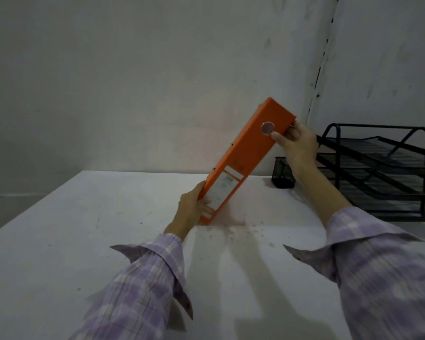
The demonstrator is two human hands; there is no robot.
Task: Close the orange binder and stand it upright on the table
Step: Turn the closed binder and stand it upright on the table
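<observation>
Binder: orange binder (pixel 243 158), covers shut as far as I can see, spine with white label and metal finger ring facing the person. Held over the middle of the white table (pixel 84 241), lower corner at or just above the surface; contact not clear from here.

Long axis: runs from lower left near the person up to upper right toward the wall; tilted well off vertical, top end leaning right.

Left hand: left hand (pixel 192 207) wrapped around the lower end, thumb across the spine by the label, fingers behind. Clamped on the binder.

Right hand: right hand (pixel 297 143) gripping the upper end at its right edge, thumb tip just beside the ring. Clamped on the binder.

Hands: well apart, one at each end.

Step in hand: judged as raising to upright; closing looks done.

Doing it well: let the bottom corner serve as pivot, left hand keeping it from skidding, right hand swinging the top leftward until the spine is vertical. Settle the whole bottom edge flat before loosening either grip; release the top last.

Risk: base sliding on the smooth table, or a release while it leans.

Nearby: black mesh pen cup (pixel 284 173) and stacked black trays (pixel 383 168) to the right, apart from the binder.

Backdrop: plain grey wall (pixel 133 82).
</observation>
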